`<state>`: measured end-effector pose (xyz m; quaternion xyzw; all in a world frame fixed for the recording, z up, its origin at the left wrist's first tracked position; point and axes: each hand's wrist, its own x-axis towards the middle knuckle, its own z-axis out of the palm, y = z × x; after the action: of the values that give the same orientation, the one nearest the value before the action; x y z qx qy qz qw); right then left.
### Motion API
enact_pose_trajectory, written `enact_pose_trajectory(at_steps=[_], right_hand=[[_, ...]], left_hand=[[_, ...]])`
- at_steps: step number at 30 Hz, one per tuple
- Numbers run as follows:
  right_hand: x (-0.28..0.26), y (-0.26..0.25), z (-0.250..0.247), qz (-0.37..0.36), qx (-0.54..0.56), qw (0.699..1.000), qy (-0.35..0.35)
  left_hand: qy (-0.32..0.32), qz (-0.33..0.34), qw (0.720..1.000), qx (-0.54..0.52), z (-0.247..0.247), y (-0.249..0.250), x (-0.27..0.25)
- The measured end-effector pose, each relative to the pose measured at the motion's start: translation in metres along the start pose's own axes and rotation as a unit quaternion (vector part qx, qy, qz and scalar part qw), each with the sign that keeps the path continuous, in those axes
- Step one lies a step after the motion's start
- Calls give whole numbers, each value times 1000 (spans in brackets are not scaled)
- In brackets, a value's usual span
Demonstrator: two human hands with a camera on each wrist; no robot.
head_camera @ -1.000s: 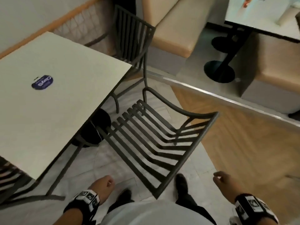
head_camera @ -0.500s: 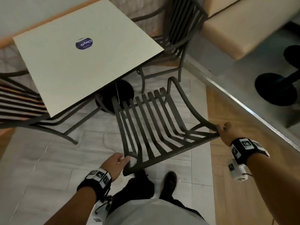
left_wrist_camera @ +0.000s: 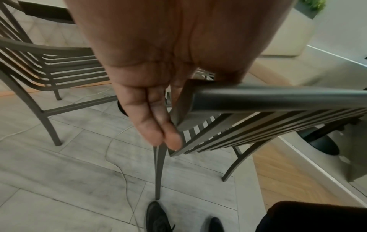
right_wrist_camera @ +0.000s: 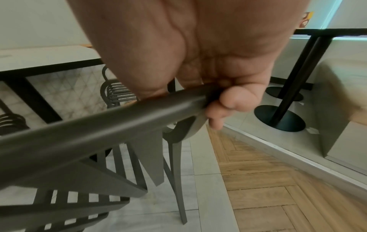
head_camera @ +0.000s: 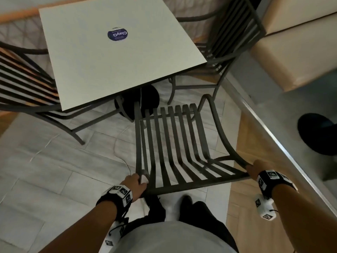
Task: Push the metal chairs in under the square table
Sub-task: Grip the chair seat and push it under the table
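The square white table (head_camera: 113, 66) with a blue sticker stands ahead on a black pedestal base (head_camera: 145, 99). A dark slatted metal chair (head_camera: 191, 186) stands pulled out in front of me, with its seat front close to that base. My left hand (head_camera: 135, 182) holds the left corner of the chair's back; its fingers (left_wrist_camera: 158, 125) lie down along the corner post beside the top rail (left_wrist_camera: 278, 97). My right hand (head_camera: 254, 168) grips the right corner, fingers (right_wrist_camera: 228, 102) curled round the rail (right_wrist_camera: 99, 125).
A second metal chair (head_camera: 27, 84) stands at the table's left, a third (head_camera: 235, 39) at its far right. A metal-edged step (head_camera: 273, 143) runs along the right, with beige benches (head_camera: 300, 52) and another table's black base (head_camera: 319, 136) beyond. A thin cable (head_camera: 116, 157) lies on the tiles.
Both hands came up from my sides and took hold of the chair back's two corners. The chair has swung round and now faces the table more squarely.
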<state>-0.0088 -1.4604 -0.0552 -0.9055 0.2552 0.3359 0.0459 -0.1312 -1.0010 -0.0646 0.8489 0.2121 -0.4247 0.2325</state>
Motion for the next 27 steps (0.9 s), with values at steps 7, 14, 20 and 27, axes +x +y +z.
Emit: enact_pose_trajectory(at_steps=[7, 14, 20, 27], right_hand=[[25, 10, -13, -100, -45, 989, -100], [37, 14, -32, -191, -35, 968, -158], [83, 19, -48, -231, -70, 960, -142], [121, -3, -69, -256, -80, 958, -101]], left_hand=[[-2, -108, 985, -136, 10, 19, -6], [12, -147, 971, -189, 24, 43, -29], [-1, -162, 958, -235, 62, 67, -43], [-15, -190, 952, -241, 83, 88, -48]])
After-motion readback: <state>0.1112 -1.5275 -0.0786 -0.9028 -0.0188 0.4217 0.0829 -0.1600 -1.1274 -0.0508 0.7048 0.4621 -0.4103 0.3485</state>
